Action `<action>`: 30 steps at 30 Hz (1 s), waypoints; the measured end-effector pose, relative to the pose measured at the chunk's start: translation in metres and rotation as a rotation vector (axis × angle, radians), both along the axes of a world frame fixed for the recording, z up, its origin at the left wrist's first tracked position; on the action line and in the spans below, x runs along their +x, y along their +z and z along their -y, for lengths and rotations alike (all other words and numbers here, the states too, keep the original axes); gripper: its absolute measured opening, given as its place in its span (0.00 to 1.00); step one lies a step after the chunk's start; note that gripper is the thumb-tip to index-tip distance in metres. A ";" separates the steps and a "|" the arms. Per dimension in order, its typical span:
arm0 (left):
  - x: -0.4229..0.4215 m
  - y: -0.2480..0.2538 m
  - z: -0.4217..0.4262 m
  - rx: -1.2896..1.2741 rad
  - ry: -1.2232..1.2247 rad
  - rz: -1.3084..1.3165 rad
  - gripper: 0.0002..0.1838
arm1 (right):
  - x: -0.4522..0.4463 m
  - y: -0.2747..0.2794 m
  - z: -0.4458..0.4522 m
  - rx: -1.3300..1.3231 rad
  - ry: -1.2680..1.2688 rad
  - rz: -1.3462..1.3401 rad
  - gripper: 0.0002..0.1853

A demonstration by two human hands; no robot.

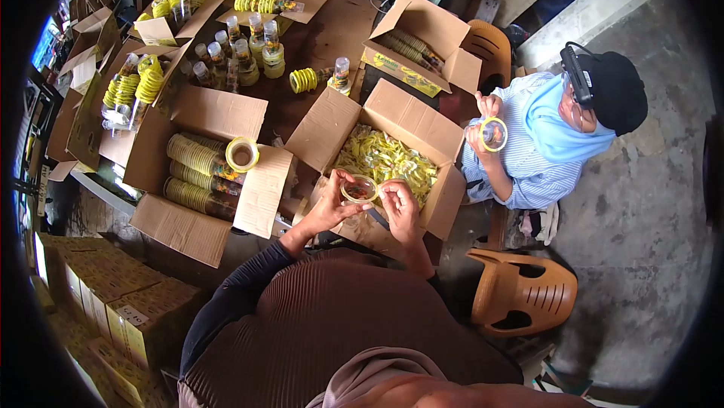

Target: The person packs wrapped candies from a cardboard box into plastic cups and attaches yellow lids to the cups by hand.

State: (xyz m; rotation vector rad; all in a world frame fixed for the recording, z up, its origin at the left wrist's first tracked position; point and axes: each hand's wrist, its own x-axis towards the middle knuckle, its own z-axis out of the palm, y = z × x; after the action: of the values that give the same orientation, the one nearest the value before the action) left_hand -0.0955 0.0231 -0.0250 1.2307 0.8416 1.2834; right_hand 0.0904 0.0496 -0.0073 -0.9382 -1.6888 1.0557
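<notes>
My left hand (332, 207) is wrapped round a clear plastic cup (359, 189) with a yellow rim, its mouth tilted up towards me. Just right of the rim, my right hand (400, 210) has thumb and fingertips pressed together; whatever they pinch is too small to make out. Both hands are over the near edge of an open cardboard box (411, 110) full of yellow sachets (388, 157). To the left, another open box (185, 228) holds stacked yellow-rimmed cups (197, 195). A single cup (242, 154) rests by its right flap.
At right, a person (543, 136) holds a similar cup (494, 134). An orange plastic chair (524, 291) stands near my right side. More cup stacks (234, 57) crowd the table's far left, and a cup box (422, 42) lies behind the sachets. Closed cartons (128, 295) are stacked lower left.
</notes>
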 end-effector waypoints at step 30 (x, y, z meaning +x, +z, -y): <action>-0.042 0.020 0.004 0.148 0.108 -0.306 0.54 | 0.043 -0.064 -0.007 -0.005 -0.245 0.637 0.15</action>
State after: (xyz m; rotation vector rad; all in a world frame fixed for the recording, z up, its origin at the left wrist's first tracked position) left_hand -0.1372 0.0188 -0.0053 1.5434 1.0584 1.2796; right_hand 0.1329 0.0565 -0.0717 -1.5544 -1.9985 0.6255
